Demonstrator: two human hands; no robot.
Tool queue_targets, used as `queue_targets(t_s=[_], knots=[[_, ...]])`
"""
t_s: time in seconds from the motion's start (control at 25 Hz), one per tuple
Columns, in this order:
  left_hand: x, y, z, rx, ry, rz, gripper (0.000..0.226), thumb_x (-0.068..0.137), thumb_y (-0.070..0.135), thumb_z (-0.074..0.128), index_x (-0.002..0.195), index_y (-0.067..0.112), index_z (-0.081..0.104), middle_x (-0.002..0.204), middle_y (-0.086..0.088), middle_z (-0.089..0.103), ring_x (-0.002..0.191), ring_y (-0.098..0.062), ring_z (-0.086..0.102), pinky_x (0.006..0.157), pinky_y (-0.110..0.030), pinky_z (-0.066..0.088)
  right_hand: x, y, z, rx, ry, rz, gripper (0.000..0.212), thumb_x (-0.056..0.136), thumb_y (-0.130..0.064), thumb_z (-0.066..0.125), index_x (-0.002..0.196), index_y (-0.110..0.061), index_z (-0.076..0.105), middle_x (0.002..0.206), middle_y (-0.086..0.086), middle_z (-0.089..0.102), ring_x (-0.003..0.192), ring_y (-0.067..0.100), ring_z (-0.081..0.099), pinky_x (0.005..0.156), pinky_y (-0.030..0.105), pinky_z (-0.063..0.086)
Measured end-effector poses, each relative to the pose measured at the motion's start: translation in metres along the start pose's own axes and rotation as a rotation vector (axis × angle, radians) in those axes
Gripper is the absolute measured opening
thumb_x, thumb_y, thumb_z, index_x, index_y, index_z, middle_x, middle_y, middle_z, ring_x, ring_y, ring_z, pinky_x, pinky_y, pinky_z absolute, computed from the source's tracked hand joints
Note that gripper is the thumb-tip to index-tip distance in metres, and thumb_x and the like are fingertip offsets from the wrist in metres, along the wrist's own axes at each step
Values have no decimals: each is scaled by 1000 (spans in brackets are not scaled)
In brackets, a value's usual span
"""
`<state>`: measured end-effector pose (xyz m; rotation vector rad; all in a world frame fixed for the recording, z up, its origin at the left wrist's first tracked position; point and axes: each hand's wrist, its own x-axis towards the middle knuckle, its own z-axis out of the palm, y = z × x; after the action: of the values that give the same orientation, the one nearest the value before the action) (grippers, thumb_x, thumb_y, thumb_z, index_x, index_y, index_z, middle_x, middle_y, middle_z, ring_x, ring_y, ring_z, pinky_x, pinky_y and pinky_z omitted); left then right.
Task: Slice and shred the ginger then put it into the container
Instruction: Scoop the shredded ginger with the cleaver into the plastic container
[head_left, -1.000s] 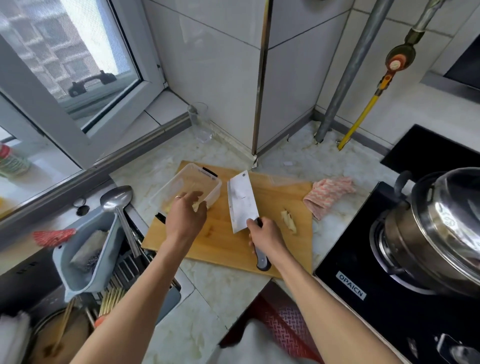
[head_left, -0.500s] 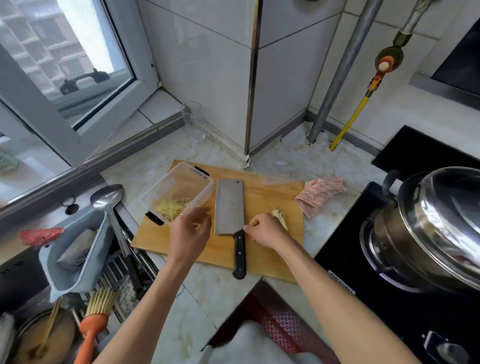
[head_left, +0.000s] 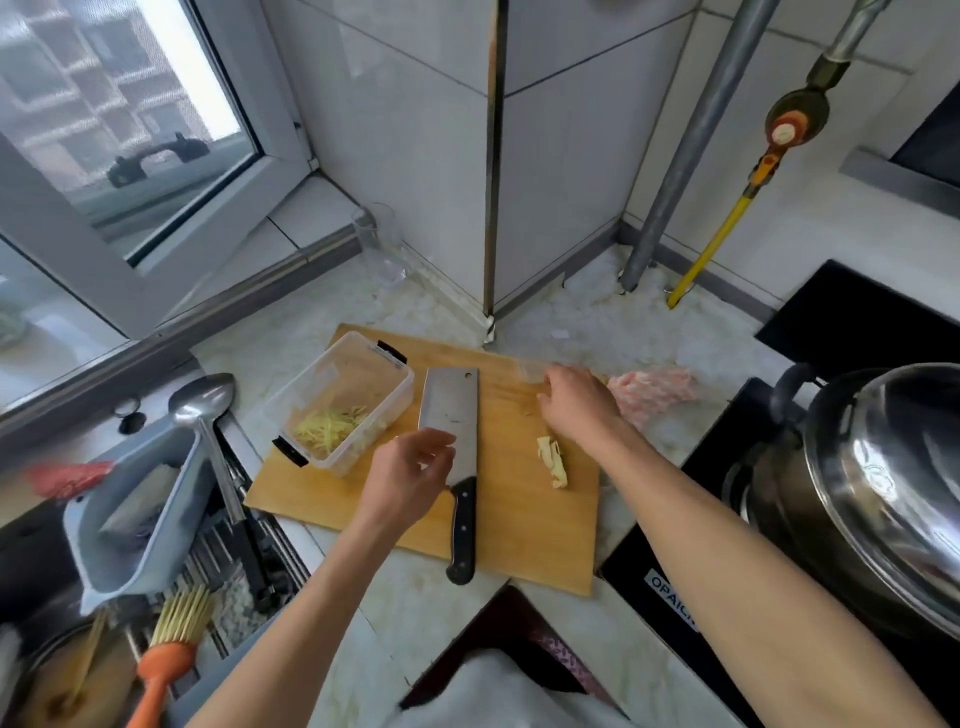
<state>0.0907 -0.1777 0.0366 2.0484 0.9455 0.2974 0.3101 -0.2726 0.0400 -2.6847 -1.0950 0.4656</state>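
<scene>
Right hand (head_left: 576, 402) farther up cutting board (head_left: 519, 540)

The right hand (head_left: 576, 405) hides its own fingers' contact.

Two bare forearms, no sleeves visible to the frame edge. Left hand (head_left: 410, 470): thin ring on one finger, band only just visible near the knuckle. Right hand (head_left: 579, 402): no ring, watch or bracelet visible. No gloves. At bottom centre, white garment (head_left: 498, 696) on the torso, with a dark red patterned strip (head_left: 558, 649) above it.
</scene>
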Motion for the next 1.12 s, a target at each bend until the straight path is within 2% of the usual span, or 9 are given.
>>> queue_targets(t_s=[0.08,0.2,0.4,0.6,0.68,0.76,0.84,0.96,1.12], knots=[[6,10,-3,22,1,-2,21,95,20,62,113,19,74,102,8,71,88,1,64,75,-15,52,20,-1,4,-144,2,-83,38,95,-3,51,133,-9,52,127,13,55,110,31,57,81,39,47],[18,27,-8,26,40,-4,21,95,20,63,113,20,73,98,11,70,90,-2,66,82,-24,56,46,4,19,-330,-67,-170,50,95,-1,48,144,-10,41,137,17,48,124,33,49,98,43,44],[34,41,-14,55,111,-26,19,96,19,63,111,21,74,96,14,69,85,9,63,76,-7,51,70,14,32,-373,58,-285,35,100,-3,40,132,-8,52,127,15,60,116,31,59,93,40,47],[24,22,-10,33,80,-92,19,96,16,61,107,21,75,96,16,71,86,12,64,70,-3,48,56,26,23,34,461,-412,14,84,12,59,89,0,66,80,18,71,72,34,69,65,39,52],[19,18,-9,-23,121,-125,18,96,15,61,103,23,76,94,17,71,86,7,66,70,-7,48,44,16,10,207,604,-450,16,82,11,65,90,-2,67,79,12,72,68,26,67,61,33,54],[14,19,-13,-113,212,-150,17,96,15,62,100,25,75,95,17,72,87,3,67,72,-13,50,24,-7,-8,523,617,-367,12,88,1,67,97,-7,68,90,2,73,76,12,66,65,19,52],[11,21,-20,-189,301,-157,17,96,17,62,103,27,73,99,14,71,89,3,65,75,-18,52,7,-28,-22,955,496,-153,9,92,-7,67,95,-15,65,93,-4,74,81,6,70,68,11,52],[6,22,-32,-303,374,-211,28,96,24,64,123,26,64,111,8,65,97,-6,64,74,-19,51,-9,-53,-27,1547,95,100,13,92,-1,63,96,-13,63,92,2,77,87,18,75,75,31,60],[-10,21,-47,-552,428,-313,52,94,16,66,141,25,47,114,-6,60,91,-20,69,72,-30,59,-25,-74,-12,1773,-187,185,16,92,4,62,97,-11,59,100,12,76,90,27,75,72,34,60]])
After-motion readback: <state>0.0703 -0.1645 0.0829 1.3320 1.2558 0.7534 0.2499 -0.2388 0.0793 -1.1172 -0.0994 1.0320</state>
